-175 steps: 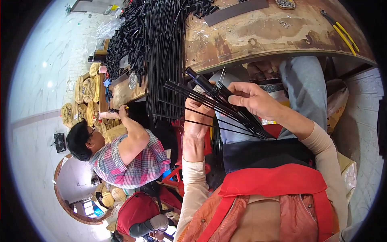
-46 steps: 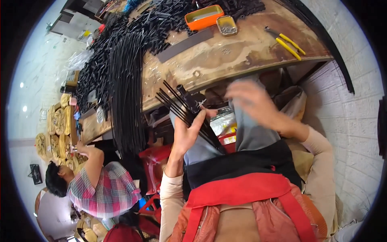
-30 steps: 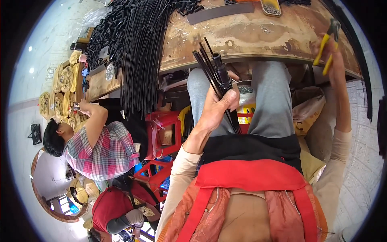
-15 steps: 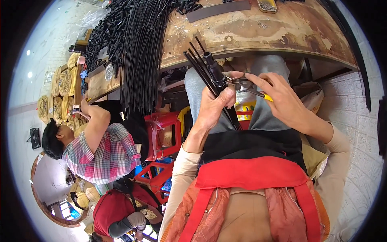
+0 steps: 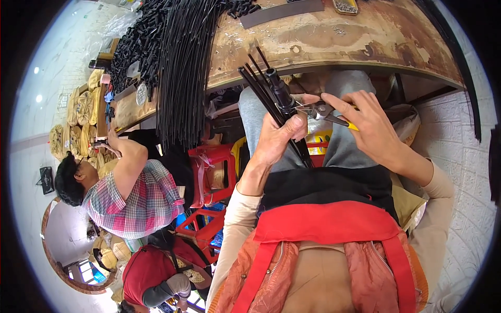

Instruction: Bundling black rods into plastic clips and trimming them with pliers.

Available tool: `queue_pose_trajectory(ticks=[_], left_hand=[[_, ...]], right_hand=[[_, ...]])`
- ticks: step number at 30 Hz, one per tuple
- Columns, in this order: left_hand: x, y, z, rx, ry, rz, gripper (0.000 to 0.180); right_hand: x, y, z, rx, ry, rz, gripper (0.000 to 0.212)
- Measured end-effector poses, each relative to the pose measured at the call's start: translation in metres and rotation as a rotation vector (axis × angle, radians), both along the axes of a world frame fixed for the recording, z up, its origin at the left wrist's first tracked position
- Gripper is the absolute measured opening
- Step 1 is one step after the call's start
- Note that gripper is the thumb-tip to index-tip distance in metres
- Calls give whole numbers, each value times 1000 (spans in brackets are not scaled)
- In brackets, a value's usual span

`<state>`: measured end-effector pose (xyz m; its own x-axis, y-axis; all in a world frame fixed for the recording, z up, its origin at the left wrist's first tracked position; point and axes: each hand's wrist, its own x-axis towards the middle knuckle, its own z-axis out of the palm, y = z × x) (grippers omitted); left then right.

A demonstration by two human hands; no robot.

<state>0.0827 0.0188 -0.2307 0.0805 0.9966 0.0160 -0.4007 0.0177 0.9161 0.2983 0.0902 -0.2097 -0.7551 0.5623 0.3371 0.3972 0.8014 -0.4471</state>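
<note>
Above my lap, my left hand (image 5: 280,136) is wrapped round a bundle of slim black rods (image 5: 257,87) and a thicker black ribbed plastic fitting (image 5: 281,89), all slanting up to the left. Several thin pale metal pins or wires (image 5: 304,107) stick out near my left fingertips, beside the fitting. My right hand (image 5: 374,128) grips pliers (image 5: 321,110) with yellow-and-black handles, their metal jaws close to those pins. Whether the jaws touch a pin cannot be made out. My right index finger stretches along toward the jaws.
A stained wooden table (image 5: 323,41) curves ahead, with long black rods (image 5: 182,73) hanging over its edge. Black plastic parts (image 5: 138,44) are heaped at left; a yellow tray (image 5: 355,9) holds small metal bits. Red stools (image 5: 222,180) and two people, one in a checked shirt (image 5: 138,201), are at left.
My right hand and the pliers have shifted slightly right, and more of the metal jaws shows. My left hand and the bundle have hardly moved.
</note>
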Motion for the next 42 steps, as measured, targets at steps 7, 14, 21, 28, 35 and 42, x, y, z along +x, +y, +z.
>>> queue_pose_trajectory(ticks=[7, 14, 21, 28, 35, 42], left_hand=[[3, -1, 2, -6, -12, -19, 68], [5, -2, 1, 12, 25, -12, 63], [4, 0, -2, 45, -56, 0, 44], [4, -1, -3, 1, 15, 47, 59], [2, -1, -1, 24, -21, 23, 62], [0, -5, -2, 20, -33, 51, 62]], right_hand=[[1, -2, 1, 26, 17, 1, 60], [7, -11, 17, 269, -59, -76, 59], [-6, -14, -9, 67, 28, -95, 69], [-23, -13, -16, 245, 113, -157, 72], [-27, -10, -14, 314, 72, -185, 73], [-31, -10, -9, 341, 113, -140, 73]])
